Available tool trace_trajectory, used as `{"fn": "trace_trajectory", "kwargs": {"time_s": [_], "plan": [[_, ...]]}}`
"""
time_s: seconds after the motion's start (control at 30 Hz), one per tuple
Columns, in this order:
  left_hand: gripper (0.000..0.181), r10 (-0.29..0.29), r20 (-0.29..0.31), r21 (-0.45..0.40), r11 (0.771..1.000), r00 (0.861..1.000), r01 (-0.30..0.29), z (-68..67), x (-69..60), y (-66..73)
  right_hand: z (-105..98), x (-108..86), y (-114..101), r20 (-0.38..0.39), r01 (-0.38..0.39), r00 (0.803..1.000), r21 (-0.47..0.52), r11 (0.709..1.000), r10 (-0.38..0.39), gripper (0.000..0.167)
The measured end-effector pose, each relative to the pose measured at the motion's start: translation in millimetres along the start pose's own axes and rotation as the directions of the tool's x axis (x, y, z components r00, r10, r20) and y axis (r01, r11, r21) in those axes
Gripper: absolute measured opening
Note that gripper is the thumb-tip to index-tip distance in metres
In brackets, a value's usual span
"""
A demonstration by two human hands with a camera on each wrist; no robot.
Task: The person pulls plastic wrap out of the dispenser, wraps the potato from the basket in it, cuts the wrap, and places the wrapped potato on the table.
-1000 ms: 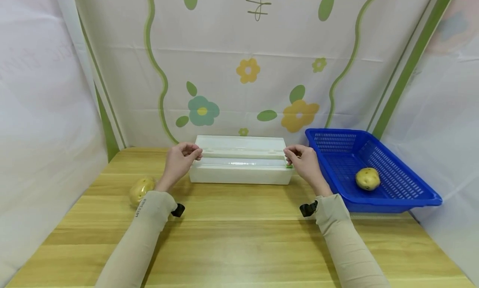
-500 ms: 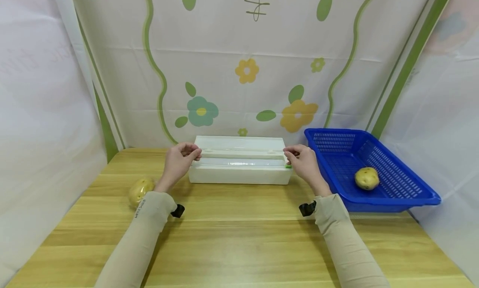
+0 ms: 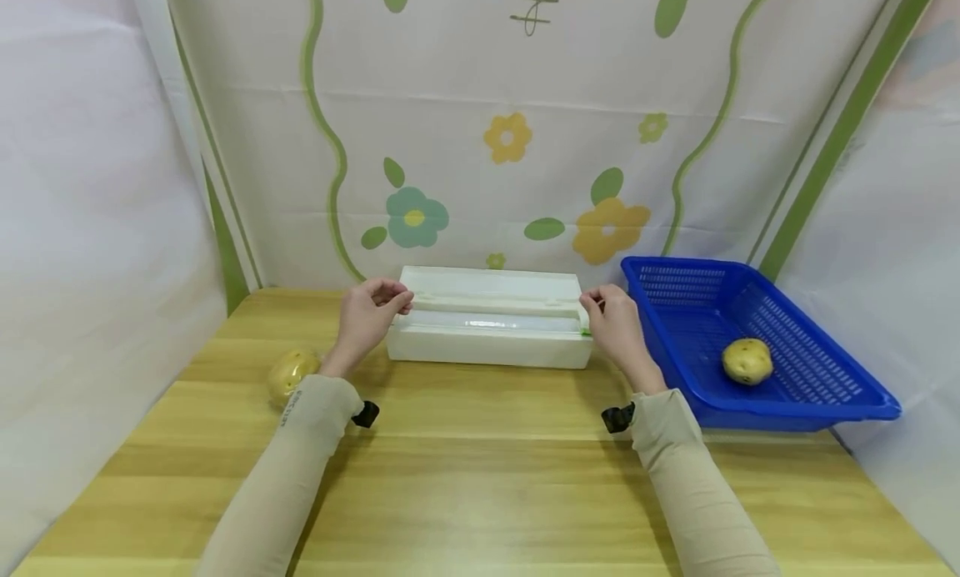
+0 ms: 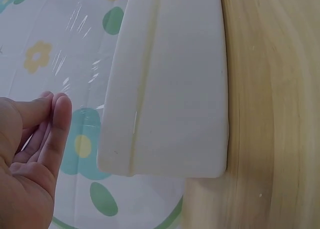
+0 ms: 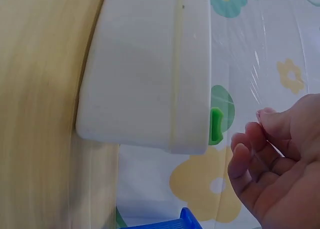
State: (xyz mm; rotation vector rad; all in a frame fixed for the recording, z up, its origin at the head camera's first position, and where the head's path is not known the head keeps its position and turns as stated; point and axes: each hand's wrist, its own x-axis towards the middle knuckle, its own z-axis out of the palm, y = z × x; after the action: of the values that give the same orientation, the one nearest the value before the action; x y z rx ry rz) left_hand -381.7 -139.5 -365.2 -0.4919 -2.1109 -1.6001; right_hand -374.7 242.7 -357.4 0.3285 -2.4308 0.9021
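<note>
A long white cling film dispenser [image 3: 487,349] lies at the back of the table, its lid [image 3: 491,282] raised behind and a roll [image 3: 495,320] inside. My left hand [image 3: 366,317] pinches a film edge at the dispenser's left end. At the right end, my right hand [image 3: 615,323] pinches the other side between thumb and finger. Clear cling film [image 5: 256,74] stretches taut from the fingers, seen by its glints in both wrist views. A green tab [image 5: 216,126] juts from the dispenser's right end.
A potato [image 3: 292,375] with a shiny, film-like surface lies left of my left forearm. On the right stands a blue plastic basket [image 3: 757,412] holding a bare potato [image 3: 747,361]. A flower-printed curtain [image 3: 450,127] hangs close behind the dispenser.
The head view has shifted slightly, moving everything a little to the right in it. Both hands keep nearly the same place at the dispenser's ends, still pinching.
</note>
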Motion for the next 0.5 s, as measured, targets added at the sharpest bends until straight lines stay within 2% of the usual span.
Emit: {"fn": "trace_trajectory", "kwargs": {"time_s": [0.17,0.23,0.37,0.5], "plan": [[0.016,-0.022,-0.015,0.0,1.0,1.0,0.022,-2.9,6.1,2.7,-3,10.5,-2,-0.013,0.033,0.999,0.013,0.999,-0.033,0.018],[0.015,-0.014,-0.021,0.008,1.0,1.0,0.014,-3.2,12.9,-5.7,-6,13.9,-3,-0.014,0.035,0.999,0.024,0.999,-0.035,0.018],[0.012,-0.002,-0.012,0.01,1.0,1.0,0.002,-3.1,22.4,-1.1,-10,17.5,-5,-0.029,0.026,0.999,0.04,0.999,-0.025,0.018],[0.012,-0.017,0.004,0.012,1.0,1.0,0.017,-4.0,26.6,5.8,-13,18.4,-7,-0.054,0.025,0.998,0.031,0.999,-0.024,0.018]]}}
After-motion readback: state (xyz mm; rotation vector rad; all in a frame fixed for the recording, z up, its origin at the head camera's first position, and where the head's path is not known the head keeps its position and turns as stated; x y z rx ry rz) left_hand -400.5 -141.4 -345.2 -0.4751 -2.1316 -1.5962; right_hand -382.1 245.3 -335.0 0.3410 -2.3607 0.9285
